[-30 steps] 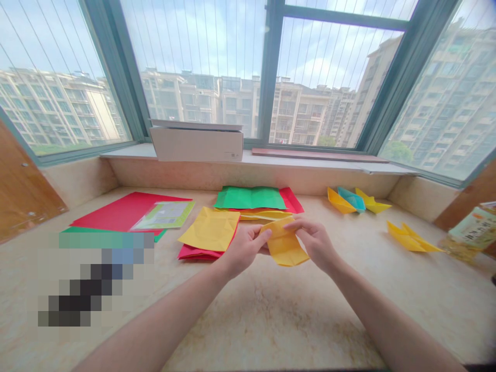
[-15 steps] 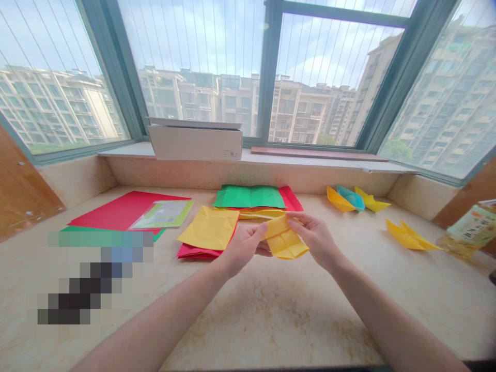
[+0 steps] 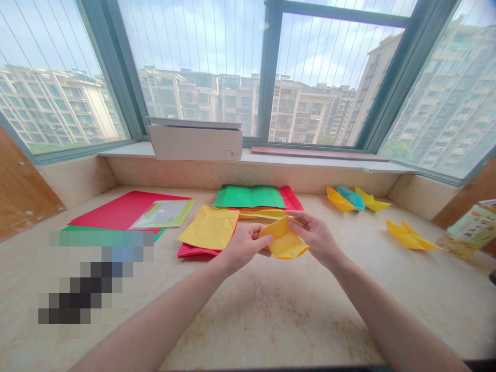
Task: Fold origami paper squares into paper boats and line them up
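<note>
Between my two hands is a folded piece of yellow paper (image 3: 285, 241), held up over the counter. My left hand (image 3: 248, 244) pinches its left edge, thumb on the near face and fingers behind. My right hand (image 3: 314, 233) grips the upper right edge, and its fingertips are partly hidden by the paper. Creases run across the sheet, and its lower edge bows outward. Just left of it lies a folded yellow sheet (image 3: 209, 227) on top of folded red paper (image 3: 198, 251). Behind my hands rests creased green paper (image 3: 250, 196) over red and yellow sheets.
Folded paper boats, yellow (image 3: 341, 199), blue (image 3: 351, 198) and another yellow (image 3: 411, 235), sit at the right near a bottle (image 3: 470, 227). Red sheets (image 3: 124, 211) and a clear packet (image 3: 165, 214) lie left, beside a blurred-out patch. A white box (image 3: 196, 143) stands on the sill.
The upper flap of the yellow paper has shifted, so its face looks smoother and more opened. My left thumb has moved slightly right and down along it. Everything else stays put.
</note>
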A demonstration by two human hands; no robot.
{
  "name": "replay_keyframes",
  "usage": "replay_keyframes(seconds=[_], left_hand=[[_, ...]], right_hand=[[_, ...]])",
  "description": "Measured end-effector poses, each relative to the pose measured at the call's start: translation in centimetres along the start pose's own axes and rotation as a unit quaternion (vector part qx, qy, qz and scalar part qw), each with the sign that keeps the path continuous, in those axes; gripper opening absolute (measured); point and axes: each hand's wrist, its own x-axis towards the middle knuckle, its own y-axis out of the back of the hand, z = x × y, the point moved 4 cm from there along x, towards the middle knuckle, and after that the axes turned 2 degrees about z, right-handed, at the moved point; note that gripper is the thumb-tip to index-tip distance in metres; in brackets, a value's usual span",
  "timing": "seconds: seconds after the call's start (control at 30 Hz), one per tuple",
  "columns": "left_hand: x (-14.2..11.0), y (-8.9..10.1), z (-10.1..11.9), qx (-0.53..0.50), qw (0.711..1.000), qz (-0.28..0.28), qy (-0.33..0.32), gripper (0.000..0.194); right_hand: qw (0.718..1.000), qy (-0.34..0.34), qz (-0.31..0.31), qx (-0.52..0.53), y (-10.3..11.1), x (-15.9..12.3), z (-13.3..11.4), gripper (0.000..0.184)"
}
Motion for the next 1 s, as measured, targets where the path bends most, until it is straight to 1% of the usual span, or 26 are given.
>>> replay_keyframes(seconds=[0.1, 0.2, 0.27, 0.4, 0.53, 0.6, 0.67, 0.73, 0.87, 1.0], left_hand=[[-0.2, -0.4, -0.2, 0.023, 0.999, -0.026, 0.018, 0.035], [-0.3, -0.7, -0.2, 0.031, 0.999, -0.031, 0.023, 0.032], [-0.3, -0.7, -0.1, 0.034, 0.999, -0.029, 0.017, 0.03], [-0.3, -0.6, 0.3, 0.042, 0.999, -0.027, 0.004, 0.029], [-0.4, -0.5, 0.4, 0.055, 0.998, -0.025, 0.001, 0.031], [-0.4, -0.5, 0.4, 0.061, 0.998, -0.021, 0.006, 0.03], [-0.4, -0.6, 0.2, 0.066, 0.997, -0.026, 0.013, 0.029], [-0.4, -0.6, -0.1, 0.07, 0.997, -0.037, 0.021, 0.028], [-0.5, -0.5, -0.5, 0.088, 0.994, -0.064, 0.028, 0.027], [-0.8, -0.9, -0.5, 0.095, 0.988, -0.117, 0.025, 0.029]], right_hand=[[0.999, 0.014, -0.027, -0.037, -0.3, -0.2, 0.1, 0.037], [0.998, 0.009, -0.045, -0.045, -0.5, -0.3, 0.0, 0.044], [0.998, 0.004, -0.039, -0.043, -0.4, -0.3, -0.1, 0.045], [0.998, 0.017, -0.017, -0.064, 0.0, 0.0, -0.4, 0.036], [0.997, 0.028, -0.012, -0.072, 0.0, 0.0, -0.4, 0.039], [0.996, 0.022, -0.024, -0.084, -0.1, -0.1, -0.4, 0.04], [0.992, 0.018, -0.053, -0.11, -0.3, -0.2, -0.4, 0.037], [0.987, 0.026, -0.077, -0.137, -0.5, -0.3, -0.5, 0.034], [0.981, 0.058, -0.074, -0.17, -0.6, -0.7, -0.8, 0.033], [0.979, 0.05, -0.094, -0.174, -1.1, -0.9, -0.6, 0.034]])
